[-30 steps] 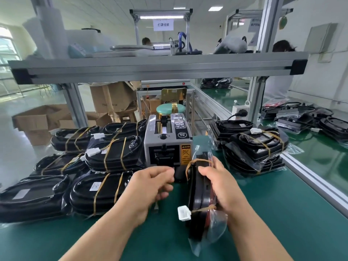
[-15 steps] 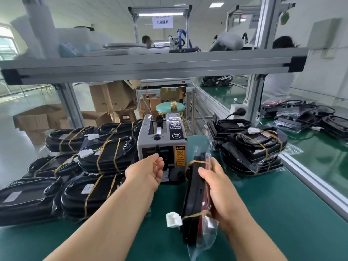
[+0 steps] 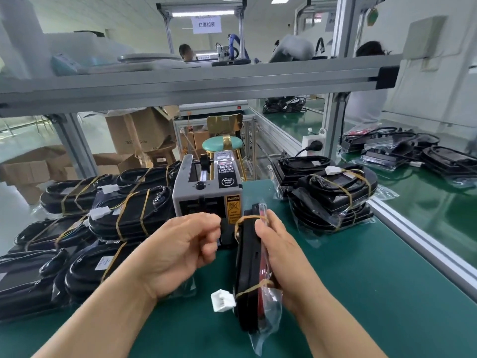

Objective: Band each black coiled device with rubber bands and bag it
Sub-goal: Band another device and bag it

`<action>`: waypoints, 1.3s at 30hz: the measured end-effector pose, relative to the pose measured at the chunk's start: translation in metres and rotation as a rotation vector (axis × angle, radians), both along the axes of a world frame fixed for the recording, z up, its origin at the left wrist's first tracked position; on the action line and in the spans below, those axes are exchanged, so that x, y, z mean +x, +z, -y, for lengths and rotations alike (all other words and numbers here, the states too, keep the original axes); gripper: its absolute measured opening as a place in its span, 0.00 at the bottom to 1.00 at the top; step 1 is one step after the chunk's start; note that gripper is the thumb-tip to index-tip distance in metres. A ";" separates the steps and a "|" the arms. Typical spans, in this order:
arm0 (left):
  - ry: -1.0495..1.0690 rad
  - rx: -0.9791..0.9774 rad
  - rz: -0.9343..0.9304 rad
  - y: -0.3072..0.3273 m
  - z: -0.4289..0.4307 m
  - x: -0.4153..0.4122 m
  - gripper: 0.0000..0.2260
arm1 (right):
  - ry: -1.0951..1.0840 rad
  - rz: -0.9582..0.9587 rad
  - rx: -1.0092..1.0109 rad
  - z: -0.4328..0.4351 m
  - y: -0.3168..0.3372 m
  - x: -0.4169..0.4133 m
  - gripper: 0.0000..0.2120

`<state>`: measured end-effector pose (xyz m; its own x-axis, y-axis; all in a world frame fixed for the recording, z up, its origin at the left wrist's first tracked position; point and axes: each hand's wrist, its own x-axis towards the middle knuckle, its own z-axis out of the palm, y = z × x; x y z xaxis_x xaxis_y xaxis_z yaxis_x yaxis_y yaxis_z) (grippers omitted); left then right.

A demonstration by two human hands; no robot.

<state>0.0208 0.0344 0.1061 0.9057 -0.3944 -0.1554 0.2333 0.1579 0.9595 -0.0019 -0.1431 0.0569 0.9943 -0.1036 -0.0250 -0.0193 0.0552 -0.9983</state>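
My right hand (image 3: 280, 254) grips a black coiled device (image 3: 247, 264) that stands on edge over the green mat. Yellow rubber bands (image 3: 254, 285) wrap it near both ends, and a white connector (image 3: 223, 300) sticks out at its near end. A clear plastic bag (image 3: 268, 316) covers the device's right side and hangs loose below it. My left hand (image 3: 180, 251) is just in front of the grey tape dispenser (image 3: 206, 192), with fingers curled and thumb pressed to forefinger. It seems to pinch a clear strip of tape, which is barely visible.
Banded and bagged black devices are piled at the left (image 3: 129, 213) and at the right (image 3: 333, 200) of the dispenser. An aluminium rail (image 3: 426, 244) borders the mat (image 3: 361, 293) on the right. A shelf beam crosses overhead. Cardboard boxes and a stool stand behind.
My left hand reached to the dispenser's outlet, then drew back with its fingers curled. My right hand kept its hold on the bagged device, tilting it slightly.
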 end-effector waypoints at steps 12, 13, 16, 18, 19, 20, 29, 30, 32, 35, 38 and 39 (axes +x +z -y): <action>-0.289 0.512 0.273 0.018 0.025 -0.001 0.08 | 0.035 -0.009 -0.086 0.003 0.002 0.002 0.24; -0.290 0.527 0.280 0.018 0.025 0.000 0.08 | 0.040 -0.008 -0.092 0.003 0.002 0.002 0.24; -0.285 0.534 0.281 0.016 0.026 0.002 0.08 | 0.044 0.008 -0.110 0.002 0.002 0.001 0.24; -0.273 0.527 0.281 0.014 0.025 0.002 0.08 | 0.038 0.017 -0.108 0.002 0.001 0.002 0.24; -0.263 0.518 0.279 0.013 0.025 0.002 0.08 | 0.036 0.021 -0.107 0.001 0.002 0.001 0.24; -0.251 0.507 0.277 0.011 0.025 0.001 0.07 | 0.035 0.022 -0.106 0.001 0.002 0.001 0.24; -0.144 0.463 0.295 0.001 0.025 -0.005 0.04 | 0.052 0.024 -0.115 0.001 -0.001 0.003 0.25; -0.143 0.462 0.302 0.000 0.025 -0.005 0.05 | 0.052 0.028 -0.110 0.002 -0.001 0.003 0.25; -0.133 0.454 0.328 -0.003 0.025 -0.006 0.07 | 0.048 0.046 -0.102 0.001 -0.003 0.003 0.25; -0.091 0.465 0.404 -0.009 0.026 -0.008 0.08 | 0.043 0.064 -0.101 0.002 -0.005 0.004 0.24; -0.032 0.486 0.454 -0.015 0.025 -0.011 0.08 | 0.069 0.077 -0.137 0.003 -0.004 0.007 0.23; -0.002 0.495 0.447 -0.018 0.024 -0.011 0.13 | 0.070 0.080 -0.144 0.002 -0.004 0.007 0.23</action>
<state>0.0097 0.0101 0.0885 0.9245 -0.3744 0.0716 -0.2035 -0.3259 0.9233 0.0051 -0.1455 0.0534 0.9975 -0.0312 0.0642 0.0613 -0.0869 -0.9943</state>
